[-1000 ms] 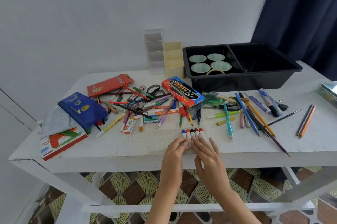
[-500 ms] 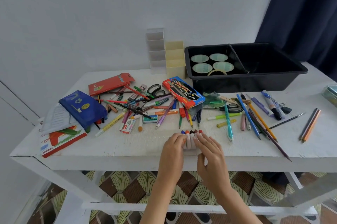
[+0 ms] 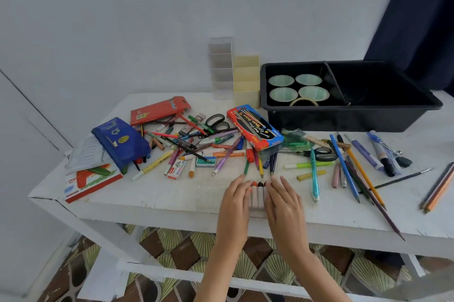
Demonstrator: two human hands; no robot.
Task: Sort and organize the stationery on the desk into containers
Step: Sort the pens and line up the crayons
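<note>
A short row of white-bodied markers [image 3: 258, 194] with coloured caps lies near the front edge of the white desk [image 3: 157, 201]. My left hand [image 3: 235, 203] presses against the row's left side with straight fingers. My right hand [image 3: 285, 203] presses against its right side the same way, so only the middle markers show between the hands. Behind them lies a loose heap of pens, pencils and markers [image 3: 196, 147]. A black divided tray [image 3: 344, 120] at the back right holds several tape rolls [image 3: 298, 86].
A white organizer [image 3: 220, 68] and a cream organizer [image 3: 246, 80] stand against the wall. A blue pencil case [image 3: 120, 142], red box [image 3: 159, 110], marker box [image 3: 254, 127], two scissors [image 3: 217, 122] and more pens and pencils [image 3: 356, 169] lie around. A notebook [image 3: 91, 181] sits front left.
Both hands have closed in on the marker row from either side, covering its outer markers. The row sits slightly nearer the front edge.
</note>
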